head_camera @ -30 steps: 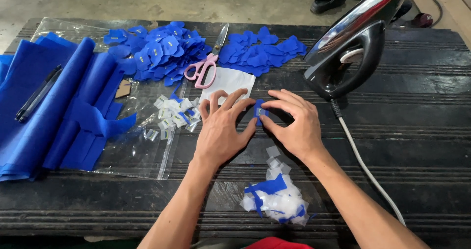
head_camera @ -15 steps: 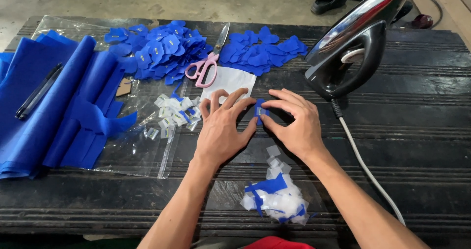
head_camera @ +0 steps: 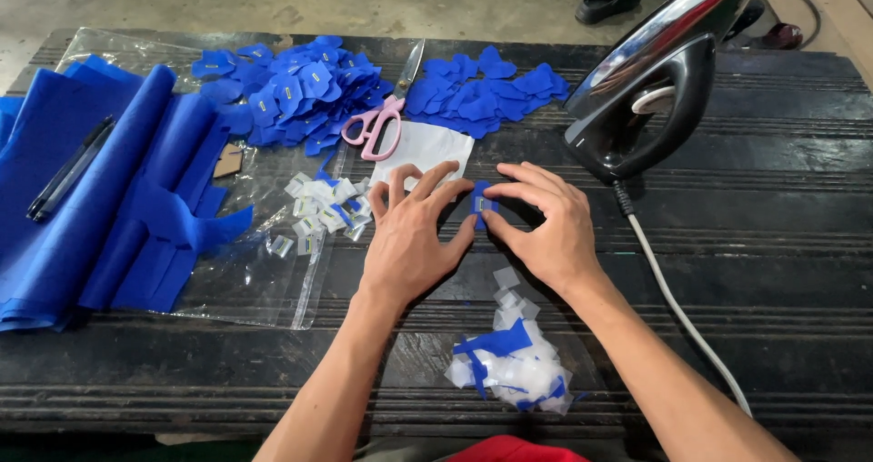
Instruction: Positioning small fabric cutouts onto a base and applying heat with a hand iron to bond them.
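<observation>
While both hands rest on the dark ribbed wooden table (head_camera: 773,244), the left hand (head_camera: 409,239) and the right hand (head_camera: 546,230) meet over a small blue fabric piece with a pale label (head_camera: 482,204). Thumbs and forefingers of both hands pinch this piece from either side; the remaining fingers are spread flat against the tabletop. A white paper sheet (head_camera: 420,148) lies just beyond the left fingertips, with pink-handled scissors (head_camera: 377,125) resting partly on its far edge. Two heaps of cut blue fabric shapes (head_camera: 291,94) sit on either side of the scissor blades. Small white labels (head_camera: 318,207) lie scattered on a clear plastic bag (head_camera: 264,280) to the left. Folded blue cloth (head_camera: 82,198) carries a black pen (head_camera: 68,171). A black electric iron (head_camera: 655,80) stands on its heel at the right. White and blue scraps (head_camera: 514,366) lie between the forearms.
</observation>
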